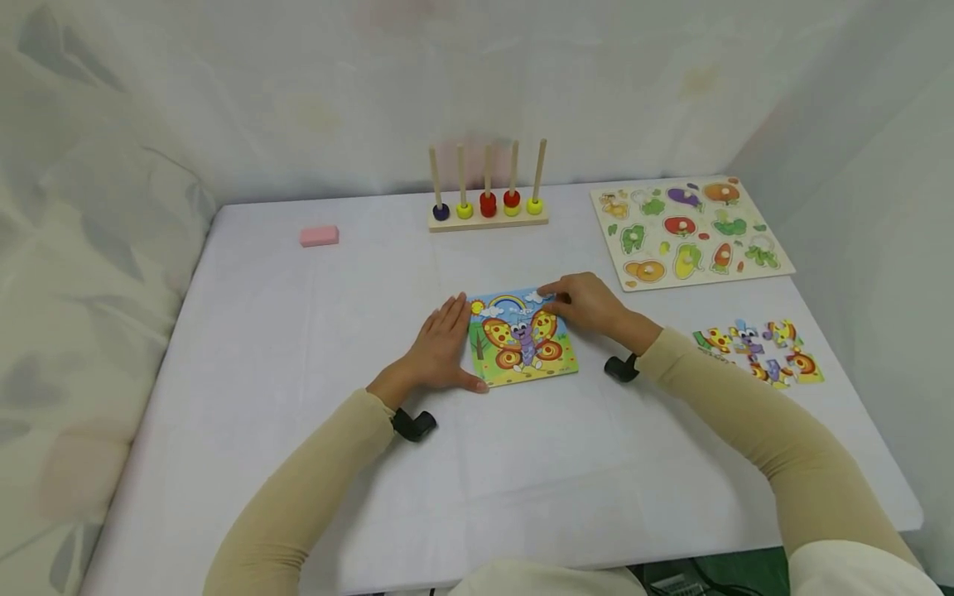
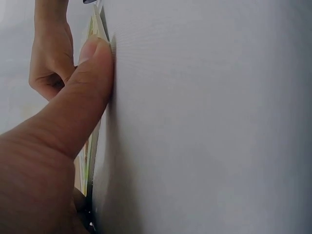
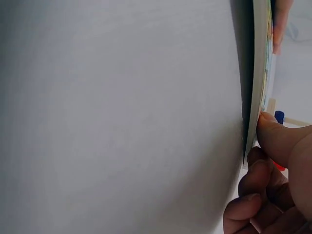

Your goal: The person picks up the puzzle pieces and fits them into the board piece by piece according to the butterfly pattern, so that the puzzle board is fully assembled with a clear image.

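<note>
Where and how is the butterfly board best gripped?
Probably at the far right corner of the butterfly board, from the right, pinched above and below: it is thin and flat, and its right edge appears slightly raised. The right hand pinches there.

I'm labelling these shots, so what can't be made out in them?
Head view: how many loose butterfly puzzle pieces there are; the right sleeve covers some.
Head view: the tiny mark on the butterfly picture board; too small.
Left wrist view: the board's picture; it's edge-on, partly behind the left hand.
Right wrist view: most of the bead abacus; the right hand and board block it.
</note>
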Demonstrator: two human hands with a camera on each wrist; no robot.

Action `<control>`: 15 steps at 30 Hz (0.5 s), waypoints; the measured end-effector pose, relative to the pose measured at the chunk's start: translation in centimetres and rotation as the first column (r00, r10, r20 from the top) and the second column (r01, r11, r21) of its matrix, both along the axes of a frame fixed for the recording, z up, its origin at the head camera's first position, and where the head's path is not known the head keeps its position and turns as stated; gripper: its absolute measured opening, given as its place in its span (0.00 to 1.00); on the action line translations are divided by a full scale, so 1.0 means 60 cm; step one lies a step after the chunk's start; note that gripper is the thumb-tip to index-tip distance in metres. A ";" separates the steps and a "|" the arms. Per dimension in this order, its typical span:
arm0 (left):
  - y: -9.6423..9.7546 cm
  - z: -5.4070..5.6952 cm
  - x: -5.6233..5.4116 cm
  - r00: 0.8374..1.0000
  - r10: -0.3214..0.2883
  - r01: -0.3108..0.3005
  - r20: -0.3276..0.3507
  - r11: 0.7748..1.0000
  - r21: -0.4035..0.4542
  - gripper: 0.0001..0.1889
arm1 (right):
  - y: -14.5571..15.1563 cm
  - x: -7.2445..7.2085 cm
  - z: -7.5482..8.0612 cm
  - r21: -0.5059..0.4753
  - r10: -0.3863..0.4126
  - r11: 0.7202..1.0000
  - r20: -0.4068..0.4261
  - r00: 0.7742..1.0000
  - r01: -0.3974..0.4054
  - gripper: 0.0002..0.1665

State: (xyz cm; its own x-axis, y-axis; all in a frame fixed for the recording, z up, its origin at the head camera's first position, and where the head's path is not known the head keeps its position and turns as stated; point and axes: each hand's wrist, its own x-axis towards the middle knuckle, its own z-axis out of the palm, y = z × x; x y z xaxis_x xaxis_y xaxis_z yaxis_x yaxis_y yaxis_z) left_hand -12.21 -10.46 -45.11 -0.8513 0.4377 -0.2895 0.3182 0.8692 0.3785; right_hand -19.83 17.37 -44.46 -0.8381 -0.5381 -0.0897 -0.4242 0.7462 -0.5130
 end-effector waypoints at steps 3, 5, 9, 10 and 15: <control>-0.001 0.000 -0.001 1.000 -0.001 0.001 -0.001 1.000 0.010 0.74 | -0.002 0.000 0.003 0.009 0.005 1.000 0.000 1.000 -0.005 0.19; 0.001 0.001 -0.002 1.000 -0.004 0.004 -0.004 1.000 0.012 0.74 | -0.001 -0.001 0.003 0.018 0.011 1.000 -0.004 1.000 -0.011 0.19; 0.004 0.003 -0.002 1.000 -0.003 0.003 0.002 1.000 0.014 0.74 | 0.002 -0.002 0.003 0.033 0.028 0.999 -0.008 1.000 -0.028 0.21; 0.004 0.003 -0.003 1.000 -0.003 0.003 0.002 1.000 0.013 0.74 | 0.002 -0.001 0.003 0.035 0.030 0.999 -0.009 1.000 -0.029 0.22; 0.004 0.001 -0.002 1.000 0.000 0.000 0.003 1.000 0.004 0.74 | 0.001 0.000 0.001 0.057 0.045 0.997 -0.023 0.999 -0.044 0.24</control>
State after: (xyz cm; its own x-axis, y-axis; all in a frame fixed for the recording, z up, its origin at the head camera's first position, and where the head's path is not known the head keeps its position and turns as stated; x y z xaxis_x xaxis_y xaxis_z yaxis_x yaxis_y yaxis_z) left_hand -12.31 -10.20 -45.02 -0.8503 0.4393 -0.2900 0.3175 0.8674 0.3830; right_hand -19.83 17.44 -44.40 -0.8157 -0.5696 -0.1009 -0.4695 0.7539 -0.4595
